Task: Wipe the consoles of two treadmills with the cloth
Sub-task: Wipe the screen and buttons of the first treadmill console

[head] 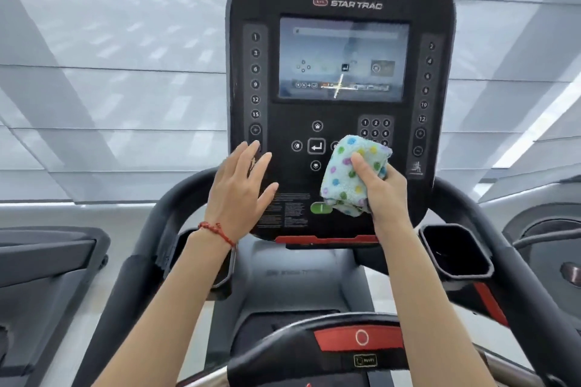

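**Cloth on the console, lower right of the panel**

Nearest the lens sits a red stop button (361, 337) on the curved front bar, and both bare forearms reach up past it to the treadmill console (341, 3). Right hand (382, 190) is closed around a bunched cloth (349, 171), pale blue with coloured dots, thumb across its front, pressing it to the panel just below the number keypad (375, 128) and right above the green button (321, 207), whose edge it covers. Left hand (240, 181) is open, fingers spread and together pointing up, palm laid against the lower left of the console beside the arrow keys (316, 146); it holds nothing. A red string bracelet (217, 231) circles that wrist. Up top, the screen (342, 60) is lit. An empty cup holder (454, 253) sits to the right, under the console.
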The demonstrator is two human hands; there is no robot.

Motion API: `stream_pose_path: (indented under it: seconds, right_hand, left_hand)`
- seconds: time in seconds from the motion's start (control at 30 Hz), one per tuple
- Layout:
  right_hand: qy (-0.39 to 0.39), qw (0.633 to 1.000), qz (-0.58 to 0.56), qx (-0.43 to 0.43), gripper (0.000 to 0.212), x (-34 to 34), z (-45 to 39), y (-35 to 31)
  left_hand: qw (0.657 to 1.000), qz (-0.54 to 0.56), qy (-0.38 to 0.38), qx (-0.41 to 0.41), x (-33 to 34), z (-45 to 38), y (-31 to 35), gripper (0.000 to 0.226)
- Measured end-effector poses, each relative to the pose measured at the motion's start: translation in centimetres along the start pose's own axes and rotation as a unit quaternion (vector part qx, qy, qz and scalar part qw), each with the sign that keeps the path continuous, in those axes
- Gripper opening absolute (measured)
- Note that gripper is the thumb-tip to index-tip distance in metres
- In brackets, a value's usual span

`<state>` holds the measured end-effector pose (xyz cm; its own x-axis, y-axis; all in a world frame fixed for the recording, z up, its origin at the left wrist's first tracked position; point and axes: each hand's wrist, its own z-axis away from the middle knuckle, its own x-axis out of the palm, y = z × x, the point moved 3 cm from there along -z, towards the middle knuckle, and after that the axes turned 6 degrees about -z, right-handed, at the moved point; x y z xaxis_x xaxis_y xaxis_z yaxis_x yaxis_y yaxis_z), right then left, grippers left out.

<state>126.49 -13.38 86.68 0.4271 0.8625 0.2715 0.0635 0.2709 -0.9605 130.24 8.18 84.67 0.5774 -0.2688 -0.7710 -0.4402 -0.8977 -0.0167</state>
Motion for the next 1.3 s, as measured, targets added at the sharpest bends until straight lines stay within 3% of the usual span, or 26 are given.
stream_pose_path:
  seconds: [0.17, 0.4, 0.67, 0.93, 1.13, 1.3]
  right_hand:
    - [-0.012, 0.997, 0.039, -0.069, 0.009, 1.6, -4.0, -3.2]
    - [-0.008, 0.986, 0.087, -0.142, 0.025, 2.7, -9.2, -7.6]
    - [0.062, 0.945, 0.227, -0.228, 0.030, 1.9, -14.3, -11.3]
    - [0.193, 0.871, 0.365, -0.265, 0.049, 5.4, -13.5, -9.1]
    - [0.216, 0.850, 0.393, -0.276, 0.053, 10.4, -13.1, -8.1]
    - [0.204, 0.838, 0.375, -0.340, 0.048, 14.3, -12.1, -7.5]
  left_hand:
    - [1.000, -0.004, 0.023, 0.004, 1.3, -3.7, -1.1, 0.051]
    - [0.998, -0.039, 0.058, -0.001, 1.6, -7.5, -1.7, 0.052]
    - [0.995, -0.074, 0.067, -0.020, 3.1, -9.5, -2.9, 0.052]
    - [0.991, -0.070, 0.115, 0.002, 4.5, -9.5, -3.6, 0.050]
    - [0.991, -0.059, 0.122, 0.008, 4.8, -9.4, -3.8, 0.050]
    - [0.991, -0.059, 0.121, 0.010, 4.7, -9.3, -3.9, 0.051]
